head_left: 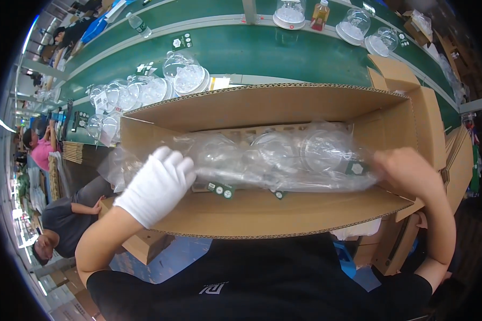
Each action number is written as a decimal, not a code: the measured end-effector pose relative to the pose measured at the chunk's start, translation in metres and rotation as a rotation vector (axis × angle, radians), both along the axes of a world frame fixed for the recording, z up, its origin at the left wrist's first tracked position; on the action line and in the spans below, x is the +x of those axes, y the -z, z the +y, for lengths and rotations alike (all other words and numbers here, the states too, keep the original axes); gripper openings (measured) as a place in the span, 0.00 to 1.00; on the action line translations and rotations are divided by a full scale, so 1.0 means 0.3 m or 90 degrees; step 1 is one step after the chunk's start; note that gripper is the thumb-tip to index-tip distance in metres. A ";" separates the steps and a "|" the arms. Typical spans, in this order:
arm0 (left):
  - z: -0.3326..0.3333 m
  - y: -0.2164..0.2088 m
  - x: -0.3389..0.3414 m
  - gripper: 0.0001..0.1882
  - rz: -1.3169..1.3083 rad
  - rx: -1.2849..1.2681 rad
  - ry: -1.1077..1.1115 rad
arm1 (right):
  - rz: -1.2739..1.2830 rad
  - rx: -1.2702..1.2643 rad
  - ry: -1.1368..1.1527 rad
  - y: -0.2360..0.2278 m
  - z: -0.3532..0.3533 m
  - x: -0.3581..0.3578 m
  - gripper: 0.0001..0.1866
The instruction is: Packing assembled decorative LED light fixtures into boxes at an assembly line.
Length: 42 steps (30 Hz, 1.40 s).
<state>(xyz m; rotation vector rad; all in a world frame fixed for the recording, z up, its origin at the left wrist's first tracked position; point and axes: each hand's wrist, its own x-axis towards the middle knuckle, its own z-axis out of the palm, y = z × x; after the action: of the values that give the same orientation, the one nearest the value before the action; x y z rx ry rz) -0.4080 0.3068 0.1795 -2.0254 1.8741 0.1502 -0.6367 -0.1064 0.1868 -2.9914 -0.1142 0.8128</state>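
A long open cardboard box stands in front of me. Inside it lies a clear plastic bag over several clear round domes, with green printed cards at its near side. My left hand, in a white glove, is closed on the bag near the box's left end; a loose bunch of film sticks out past it over the wall. At the right end my bare right hand, slightly blurred, has its fingers curled on the bag's other end. Its fingertips are partly hidden.
Behind the box runs a green conveyor table with several clear domes on white bases. Bottles stand farther back. Flattened cardboard leans at the right. A seated person is at the left.
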 end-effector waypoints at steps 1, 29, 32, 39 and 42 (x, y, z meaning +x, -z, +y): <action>-0.015 -0.046 0.018 0.06 -0.010 0.006 -0.020 | -0.054 0.014 0.025 -0.041 -0.018 0.026 0.08; 0.021 0.056 0.066 0.20 -0.031 -0.040 -0.108 | -0.067 0.047 0.065 -0.041 0.020 -0.084 0.12; 0.007 0.000 0.078 0.36 0.182 0.102 -0.207 | 0.065 0.071 0.047 -0.080 0.048 -0.019 0.15; -0.218 0.071 0.134 0.39 0.217 0.020 -0.147 | -0.195 0.006 -0.060 0.167 0.116 0.219 0.31; -0.324 0.149 0.148 0.47 0.297 0.060 -0.144 | -0.124 0.080 -0.106 0.290 0.142 0.249 0.38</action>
<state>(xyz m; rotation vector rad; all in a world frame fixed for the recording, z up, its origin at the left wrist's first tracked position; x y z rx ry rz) -0.3635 0.2095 0.1346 -2.2718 1.8327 0.8173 -0.5620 -0.0639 0.0998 -2.9617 -0.4091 0.5014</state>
